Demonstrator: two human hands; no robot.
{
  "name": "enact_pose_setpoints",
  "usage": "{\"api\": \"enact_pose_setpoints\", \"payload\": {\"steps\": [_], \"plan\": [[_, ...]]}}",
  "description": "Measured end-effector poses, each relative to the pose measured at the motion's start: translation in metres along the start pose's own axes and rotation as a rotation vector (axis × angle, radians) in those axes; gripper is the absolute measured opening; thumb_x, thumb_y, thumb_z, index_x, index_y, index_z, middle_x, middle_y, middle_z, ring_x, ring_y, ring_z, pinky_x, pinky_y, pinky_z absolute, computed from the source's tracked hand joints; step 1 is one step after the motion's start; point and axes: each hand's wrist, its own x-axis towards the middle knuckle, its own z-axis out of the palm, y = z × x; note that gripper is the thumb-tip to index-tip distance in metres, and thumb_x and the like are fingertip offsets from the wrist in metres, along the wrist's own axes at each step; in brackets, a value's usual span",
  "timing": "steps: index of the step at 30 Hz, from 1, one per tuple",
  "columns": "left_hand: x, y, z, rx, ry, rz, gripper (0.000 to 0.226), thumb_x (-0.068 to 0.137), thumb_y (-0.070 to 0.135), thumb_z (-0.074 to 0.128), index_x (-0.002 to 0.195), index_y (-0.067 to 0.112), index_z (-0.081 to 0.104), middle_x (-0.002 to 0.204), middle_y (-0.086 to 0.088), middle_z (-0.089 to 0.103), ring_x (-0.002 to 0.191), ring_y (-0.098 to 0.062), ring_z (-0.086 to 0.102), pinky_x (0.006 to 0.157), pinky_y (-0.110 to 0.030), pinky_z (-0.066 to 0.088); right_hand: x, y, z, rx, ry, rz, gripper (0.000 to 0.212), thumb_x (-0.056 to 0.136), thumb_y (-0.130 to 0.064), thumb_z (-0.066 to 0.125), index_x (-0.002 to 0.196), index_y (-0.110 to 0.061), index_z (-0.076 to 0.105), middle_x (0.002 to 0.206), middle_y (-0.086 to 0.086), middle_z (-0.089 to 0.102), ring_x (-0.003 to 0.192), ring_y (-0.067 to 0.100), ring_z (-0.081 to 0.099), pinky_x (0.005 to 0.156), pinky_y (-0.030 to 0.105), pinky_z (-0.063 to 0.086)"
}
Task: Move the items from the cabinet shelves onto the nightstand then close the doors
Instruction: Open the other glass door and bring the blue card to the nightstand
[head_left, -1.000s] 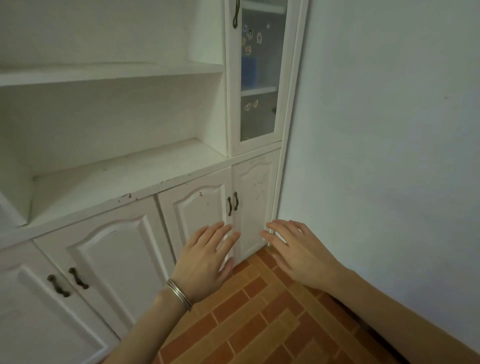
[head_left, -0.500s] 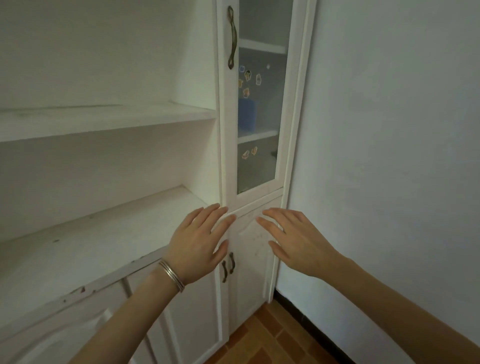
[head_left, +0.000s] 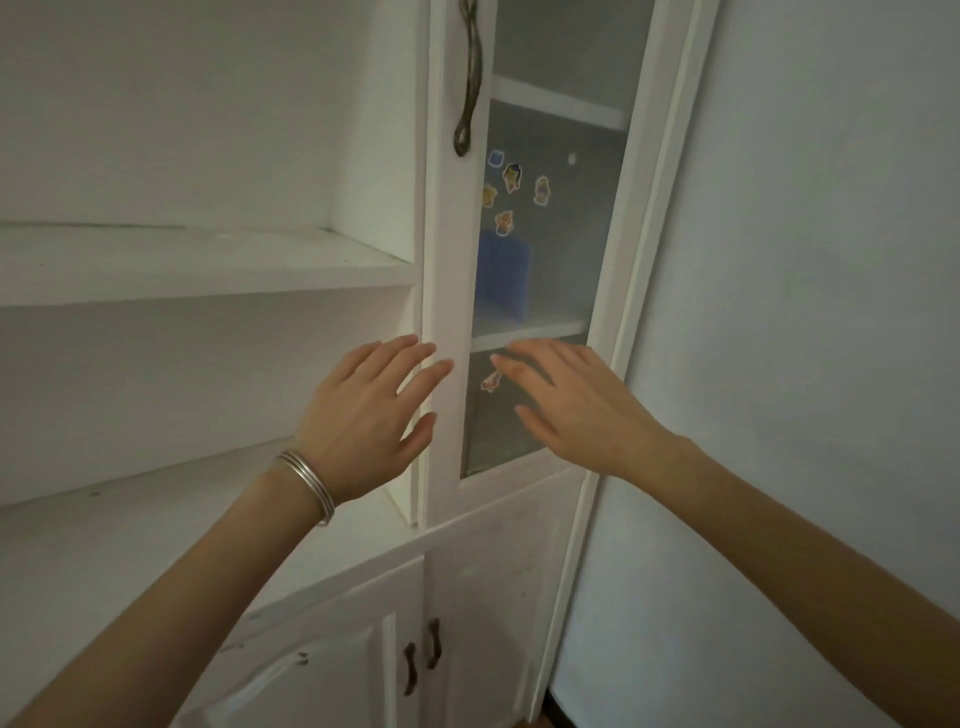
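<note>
hands: left hand (head_left: 363, 415) and right hand (head_left: 566, 405) are hovering spread and empty, just below the door handle (head_left: 469, 78).
door: the glass door (head_left: 540, 291) is sitting shut; best to grip the handle and pull.
item: a blue box (head_left: 506, 280) is waiting behind the glass.

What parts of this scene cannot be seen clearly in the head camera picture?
- Blue item behind the glass door: the frosted pane blurs it, so its kind is unclear.
- Door handle: its top is cut off by the upper edge.
- Shelf under the blue item: the right hand hides the space below it.
- The nightstand: not in view.
- Whether either hand touches the door: cannot tell; the left hand is open.
</note>
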Motion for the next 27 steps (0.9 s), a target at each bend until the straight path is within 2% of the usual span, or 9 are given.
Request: {"api": "enact_pose_setpoints", "payload": {"steps": [4, 10, 15, 19, 25, 27], "plan": [[0.038, -0.014, 0.009, 0.056, 0.025, -0.058, 0.053, 0.088, 0.04, 0.032, 0.124, 0.011, 0.056, 0.124, -0.015, 0.059, 0.114, -0.034, 0.056, 0.095, -0.048, 0.042, 0.041, 0.045, 0.008, 0.001, 0.064, -0.044, 0.043, 0.087, -0.021, 0.054, 0.128, -0.008, 0.05, 0.13, 0.018, 0.052, 0.116, 0.036, 0.051, 0.094, 0.048, 0.042], [0.079, -0.05, 0.005, 0.093, 0.085, -0.091, 0.05, 0.087, 0.038, 0.033, 0.122, 0.01, 0.057, 0.123, -0.014, 0.059, 0.116, -0.034, 0.054, 0.095, -0.049, 0.044, 0.114, 0.073, -0.001, -0.06, 0.265, -0.148, 0.044, 0.084, -0.024, 0.049, 0.125, -0.006, 0.053, 0.125, 0.016, 0.056, 0.113, 0.032, 0.054, 0.095, 0.044, 0.043], [0.107, -0.084, 0.003, 0.113, 0.103, -0.092, 0.049, 0.088, 0.038, 0.035, 0.123, 0.012, 0.056, 0.126, -0.013, 0.058, 0.119, -0.031, 0.052, 0.097, -0.045, 0.043, 0.17, 0.083, -0.017, -0.182, 0.419, -0.229, 0.047, 0.087, -0.025, 0.047, 0.129, -0.005, 0.049, 0.132, 0.016, 0.051, 0.124, 0.029, 0.045, 0.106, 0.042, 0.032], [0.117, -0.104, 0.007, 0.116, 0.133, -0.074, 0.047, 0.087, 0.036, 0.038, 0.124, 0.012, 0.056, 0.128, -0.011, 0.056, 0.122, -0.029, 0.049, 0.098, -0.043, 0.042, 0.205, 0.099, -0.026, -0.345, 0.401, -0.183, 0.051, 0.089, -0.028, 0.048, 0.133, -0.002, 0.043, 0.135, 0.019, 0.047, 0.13, 0.03, 0.039, 0.11, 0.047, 0.025], [0.129, -0.108, 0.015, 0.092, 0.142, -0.023, 0.048, 0.087, 0.037, 0.036, 0.121, 0.011, 0.058, 0.125, -0.013, 0.059, 0.118, -0.031, 0.053, 0.096, -0.045, 0.045, 0.216, 0.112, -0.035, -0.505, 0.389, -0.216, 0.041, 0.09, -0.026, 0.05, 0.126, -0.008, 0.051, 0.129, 0.015, 0.053, 0.13, 0.028, 0.039, 0.109, 0.05, 0.022], [0.135, -0.107, 0.016, 0.074, 0.169, -0.012, 0.049, 0.087, 0.037, 0.035, 0.121, 0.01, 0.058, 0.125, -0.013, 0.059, 0.117, -0.031, 0.054, 0.095, -0.046, 0.046, 0.22, 0.114, -0.038, -0.592, 0.413, -0.226, 0.037, 0.089, -0.025, 0.05, 0.122, -0.009, 0.054, 0.124, 0.013, 0.057, 0.126, 0.026, 0.044, 0.108, 0.051, 0.025]]}}
